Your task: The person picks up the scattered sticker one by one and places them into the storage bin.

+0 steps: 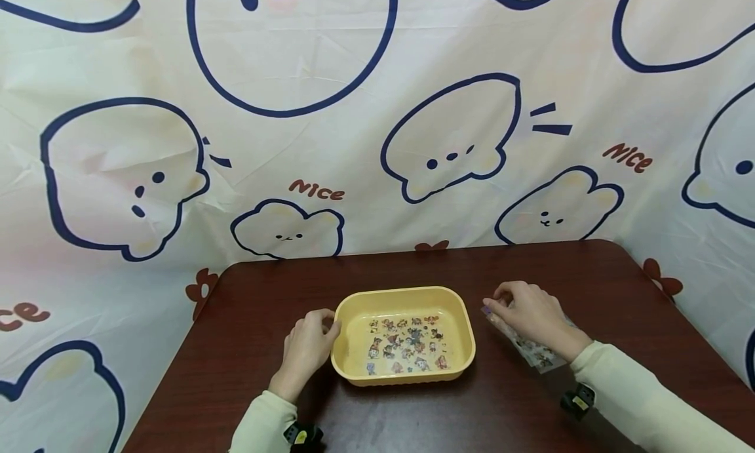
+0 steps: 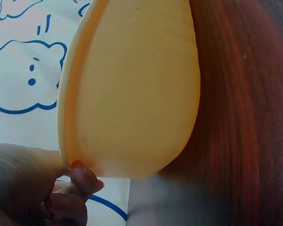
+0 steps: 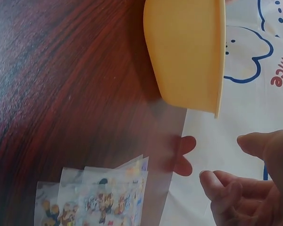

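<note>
A yellow plastic basin stands on the table, its bottom bearing many small cartoon stickers. With thumb and fingers my left hand pinches the basin's left rim, and the left wrist view shows this hand at the rim's corner. To the right of the basin, my right hand hovers over clear packets of cartoon stickers. In the right wrist view the thumb and fingers of this hand are apart with nothing between them, and the overlapping sticker packets lie beside it.
The dark reddish-brown table has rounded far corners. Behind it and along both sides hangs a white cloth printed with blue-outlined bears. Each wrist wears a small black device over a pale sleeve.
</note>
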Demonstrator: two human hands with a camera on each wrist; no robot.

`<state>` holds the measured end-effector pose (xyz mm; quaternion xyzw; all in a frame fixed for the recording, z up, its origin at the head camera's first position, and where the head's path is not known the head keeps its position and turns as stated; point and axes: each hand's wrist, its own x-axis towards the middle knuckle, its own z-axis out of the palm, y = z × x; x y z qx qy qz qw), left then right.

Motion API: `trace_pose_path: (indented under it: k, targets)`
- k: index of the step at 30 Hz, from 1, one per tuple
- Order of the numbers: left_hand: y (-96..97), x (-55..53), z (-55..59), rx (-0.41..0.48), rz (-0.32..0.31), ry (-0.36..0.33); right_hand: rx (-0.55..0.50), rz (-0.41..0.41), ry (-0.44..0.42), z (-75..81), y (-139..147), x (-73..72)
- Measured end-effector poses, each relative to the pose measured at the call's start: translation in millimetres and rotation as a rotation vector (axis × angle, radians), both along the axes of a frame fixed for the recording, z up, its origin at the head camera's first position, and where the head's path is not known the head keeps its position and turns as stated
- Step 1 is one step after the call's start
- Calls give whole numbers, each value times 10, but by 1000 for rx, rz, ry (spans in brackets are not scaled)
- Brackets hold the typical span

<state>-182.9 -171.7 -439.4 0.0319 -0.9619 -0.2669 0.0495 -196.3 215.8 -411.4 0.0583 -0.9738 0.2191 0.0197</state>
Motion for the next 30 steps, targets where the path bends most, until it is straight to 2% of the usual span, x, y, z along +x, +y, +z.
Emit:
trace_pose_path:
  k: [10,19,30]
  targets:
    - [0,-1,-1,0,2,-5,-4,-6,-11,-46,97,-33]
    - [4,-2,-4,-6,-3,-6,-1,0,33,-94,199,-26]
    - [6,3,7,1,-4,-6,12,-5,34,-136,291,-50]
